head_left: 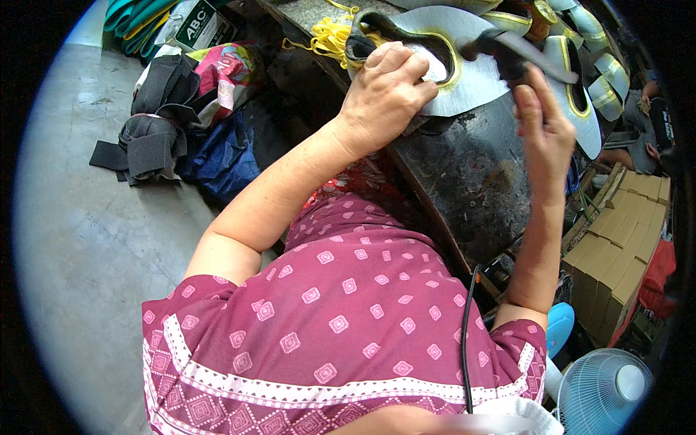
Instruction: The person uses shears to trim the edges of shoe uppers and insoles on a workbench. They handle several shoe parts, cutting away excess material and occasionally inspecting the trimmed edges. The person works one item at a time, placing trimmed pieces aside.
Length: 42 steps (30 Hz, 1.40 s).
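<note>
My left hand [384,94] is closed, its fingers curled over the edge of a grey shoe upper [467,83] with a yellow-edged opening and a dark band. Raised over the right side of that upper is a dark hammer [518,52], smeared by motion. My right hand [544,119] is wrapped round its handle, most of which the fingers hide. The upper rests on a dark, worn workbench [471,174]. What the left fingertips press on is partly hidden.
More grey uppers [562,72] with yellow edging lie at the far right of the bench, and yellow strips [330,40] at its far left. A bundle of dark fabric [148,138] lies on the left. Cardboard boxes [616,250] and a fan [605,388] stand at right.
</note>
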Available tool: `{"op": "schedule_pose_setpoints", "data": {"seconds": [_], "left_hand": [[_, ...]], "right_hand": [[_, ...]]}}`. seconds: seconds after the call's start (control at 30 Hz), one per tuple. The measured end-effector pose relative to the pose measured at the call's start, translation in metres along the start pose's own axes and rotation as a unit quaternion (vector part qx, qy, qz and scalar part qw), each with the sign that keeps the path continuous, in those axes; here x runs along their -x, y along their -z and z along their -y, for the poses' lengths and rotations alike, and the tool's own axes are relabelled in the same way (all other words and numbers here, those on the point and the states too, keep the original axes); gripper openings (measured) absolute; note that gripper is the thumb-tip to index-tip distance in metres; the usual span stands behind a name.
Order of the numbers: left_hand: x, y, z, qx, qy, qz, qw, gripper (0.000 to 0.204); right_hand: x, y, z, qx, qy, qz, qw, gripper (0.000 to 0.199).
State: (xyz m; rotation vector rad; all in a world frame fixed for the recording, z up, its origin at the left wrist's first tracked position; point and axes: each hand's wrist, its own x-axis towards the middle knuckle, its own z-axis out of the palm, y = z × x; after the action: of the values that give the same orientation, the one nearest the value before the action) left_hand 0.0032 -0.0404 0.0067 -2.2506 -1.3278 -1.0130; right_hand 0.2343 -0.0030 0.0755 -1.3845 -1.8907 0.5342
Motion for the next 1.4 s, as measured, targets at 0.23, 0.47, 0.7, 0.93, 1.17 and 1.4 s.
{"op": "schedule_pose_setpoints", "data": {"seconds": [0.23, 0.47, 0.7, 0.93, 1.17, 1.4], "left_hand": [[0.001, 0.001, -0.001, -0.007, -0.006, 0.003, 1.000, 0.009], [-0.008, 0.014, -0.005, -0.019, -0.010, 0.036, 0.999, 0.015], [-0.003, 0.027, -0.005, -0.042, 0.024, 0.094, 0.994, 0.027], [0.007, 0.021, 0.007, -0.024, 0.004, 0.093, 0.995, 0.028], [0.005, 0.023, 0.006, -0.029, -0.005, 0.112, 0.993, 0.028], [0.006, 0.022, 0.006, -0.026, -0.003, 0.109, 0.994, 0.028]], "right_hand": [[0.001, 0.002, -0.006, 0.186, 0.103, 0.055, 0.976, 0.037], [0.014, -0.014, -0.004, 0.200, 0.088, 0.086, 0.972, 0.037], [0.019, -0.009, -0.009, 0.203, 0.065, 0.094, 0.973, 0.040], [0.007, -0.003, 0.001, 0.182, 0.008, 0.136, 0.974, 0.037], [0.001, -0.004, 0.005, 0.072, 0.092, 0.016, 0.993, 0.038], [0.004, 0.002, 0.008, 0.162, 0.090, 0.079, 0.980, 0.037]]}}
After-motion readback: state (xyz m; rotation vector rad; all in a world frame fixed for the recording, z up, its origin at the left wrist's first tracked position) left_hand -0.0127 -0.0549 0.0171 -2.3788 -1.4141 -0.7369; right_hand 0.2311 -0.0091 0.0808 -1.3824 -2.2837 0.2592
